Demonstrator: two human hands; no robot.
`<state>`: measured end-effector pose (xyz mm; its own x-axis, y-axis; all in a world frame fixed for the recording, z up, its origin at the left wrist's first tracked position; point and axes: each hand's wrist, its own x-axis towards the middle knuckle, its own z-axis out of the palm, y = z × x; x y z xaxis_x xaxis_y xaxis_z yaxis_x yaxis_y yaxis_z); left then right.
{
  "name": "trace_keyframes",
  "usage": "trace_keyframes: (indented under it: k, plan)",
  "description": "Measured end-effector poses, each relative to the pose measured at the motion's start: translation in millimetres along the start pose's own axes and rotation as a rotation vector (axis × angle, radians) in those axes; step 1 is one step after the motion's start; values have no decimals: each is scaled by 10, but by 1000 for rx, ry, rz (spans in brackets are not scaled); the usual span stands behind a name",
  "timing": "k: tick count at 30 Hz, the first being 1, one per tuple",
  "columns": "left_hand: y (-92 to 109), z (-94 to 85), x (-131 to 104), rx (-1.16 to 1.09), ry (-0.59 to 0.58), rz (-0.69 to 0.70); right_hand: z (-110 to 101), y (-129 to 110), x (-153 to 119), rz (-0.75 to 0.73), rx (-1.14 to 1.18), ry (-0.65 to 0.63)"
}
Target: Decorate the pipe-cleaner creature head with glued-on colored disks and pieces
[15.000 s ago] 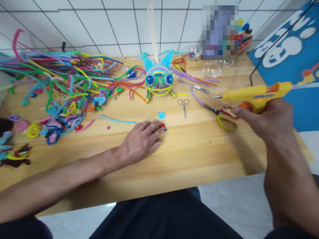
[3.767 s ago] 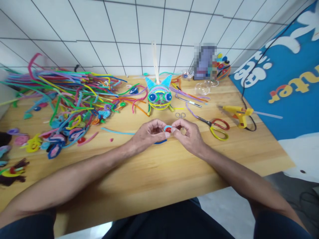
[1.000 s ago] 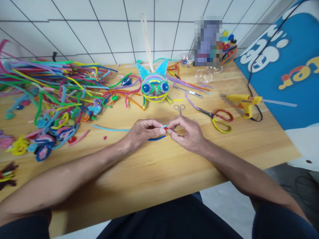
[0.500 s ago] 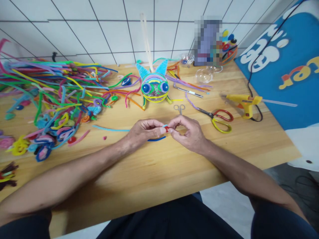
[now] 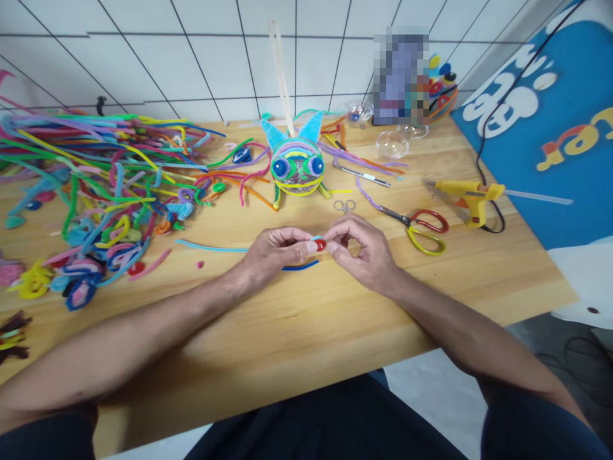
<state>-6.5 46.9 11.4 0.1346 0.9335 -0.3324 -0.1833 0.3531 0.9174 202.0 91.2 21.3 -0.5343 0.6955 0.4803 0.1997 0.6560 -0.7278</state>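
My left hand (image 5: 275,252) and my right hand (image 5: 361,249) meet over the middle of the wooden table (image 5: 297,319). Together their fingertips pinch a small coiled disc (image 5: 319,243), red in the centre with a light blue rim. A dark blue pipe cleaner (image 5: 301,266) trails from under my left hand. Just beyond the hands stands a round pipe-cleaner creature (image 5: 297,165) with blue eyes and blue ears.
A big heap of coloured pipe cleaners (image 5: 110,172) covers the table's left. Small scissors (image 5: 343,206), red-and-yellow scissors (image 5: 421,229) and a yellow glue gun (image 5: 472,195) lie to the right. Clear plastic half-spheres (image 5: 391,144) sit at the back.
My right hand's fingers have shifted slightly on the coiled disc and opened a little around it. Fifteen seconds ago that hand held the glue gun, which now lies on the table.
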Motion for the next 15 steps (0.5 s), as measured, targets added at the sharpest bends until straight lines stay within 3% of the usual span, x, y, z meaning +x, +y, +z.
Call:
trace_keyframes:
  k: [5,8,12,15]
  plan:
    - [-10,-15,35,-28,56,9,-85,8,36,69,-79,135]
    - [-40,-33,49,-41,56,29,-223,-42,99,179,-140,146]
    - [-65,-45,57,-59,61,47,-570,-102,82,415,-254,98]
    - [-70,-45,65,-64,58,49,-946,-2,-152,562,-438,216]
